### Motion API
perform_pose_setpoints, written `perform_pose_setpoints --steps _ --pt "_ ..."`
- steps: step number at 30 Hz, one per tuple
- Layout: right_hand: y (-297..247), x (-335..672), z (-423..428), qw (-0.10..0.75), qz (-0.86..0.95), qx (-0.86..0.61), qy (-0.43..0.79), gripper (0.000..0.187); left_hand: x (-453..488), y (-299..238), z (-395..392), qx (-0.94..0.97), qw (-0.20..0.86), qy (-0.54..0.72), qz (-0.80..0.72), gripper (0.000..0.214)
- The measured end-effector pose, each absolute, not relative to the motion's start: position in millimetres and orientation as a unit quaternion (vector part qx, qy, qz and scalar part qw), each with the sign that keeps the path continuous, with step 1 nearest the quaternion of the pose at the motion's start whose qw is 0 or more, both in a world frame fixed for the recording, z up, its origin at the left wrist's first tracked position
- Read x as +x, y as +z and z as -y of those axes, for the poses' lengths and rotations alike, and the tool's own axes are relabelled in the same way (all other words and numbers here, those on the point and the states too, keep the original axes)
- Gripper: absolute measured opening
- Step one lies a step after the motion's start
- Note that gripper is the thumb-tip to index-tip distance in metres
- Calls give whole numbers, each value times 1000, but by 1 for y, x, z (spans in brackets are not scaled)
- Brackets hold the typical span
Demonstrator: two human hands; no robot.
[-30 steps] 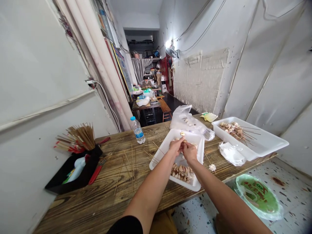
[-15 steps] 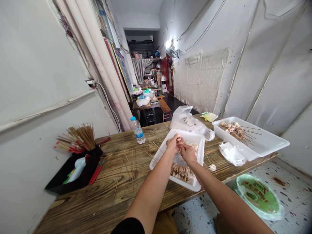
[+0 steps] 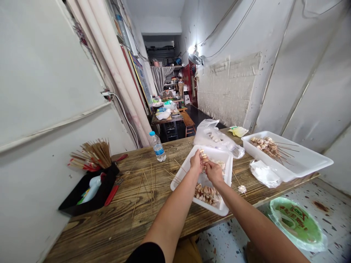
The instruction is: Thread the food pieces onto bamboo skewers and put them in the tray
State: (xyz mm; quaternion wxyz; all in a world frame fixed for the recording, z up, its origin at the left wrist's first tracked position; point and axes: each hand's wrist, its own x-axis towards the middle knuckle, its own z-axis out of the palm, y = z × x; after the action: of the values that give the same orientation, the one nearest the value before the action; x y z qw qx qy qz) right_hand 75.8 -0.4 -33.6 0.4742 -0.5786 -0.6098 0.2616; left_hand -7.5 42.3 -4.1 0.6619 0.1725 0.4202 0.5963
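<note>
You grip pale, rounded food pieces (image 3: 203,155)
Your left hand (image 3: 195,161) and right hand (image 3: 214,171) pinch them near the far edge of the white rectangular plastic tray (image 3: 225,209).

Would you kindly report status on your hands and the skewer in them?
Left hand on skewer, right hand pinching at its near end; food on it, over tray; bag beyond tray, apart from hands.

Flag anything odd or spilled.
A skewer with a pale clump lies on the table, right of the near tray; other loaded skewers sit in the right-hand tray. Dark patch on the floor, cause unclear.
</note>
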Motion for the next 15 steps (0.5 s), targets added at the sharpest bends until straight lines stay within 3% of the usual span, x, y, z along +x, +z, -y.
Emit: perform_pose_setpoints --steps 7,15 --pt "-38 75 6 458 613 -567 305 28 -9 -2 -44 179 644 638 -382 14" --pt "-40 78 -4 492 575 -584 294 31 1 -3 -41 202 637 603 -436 15"
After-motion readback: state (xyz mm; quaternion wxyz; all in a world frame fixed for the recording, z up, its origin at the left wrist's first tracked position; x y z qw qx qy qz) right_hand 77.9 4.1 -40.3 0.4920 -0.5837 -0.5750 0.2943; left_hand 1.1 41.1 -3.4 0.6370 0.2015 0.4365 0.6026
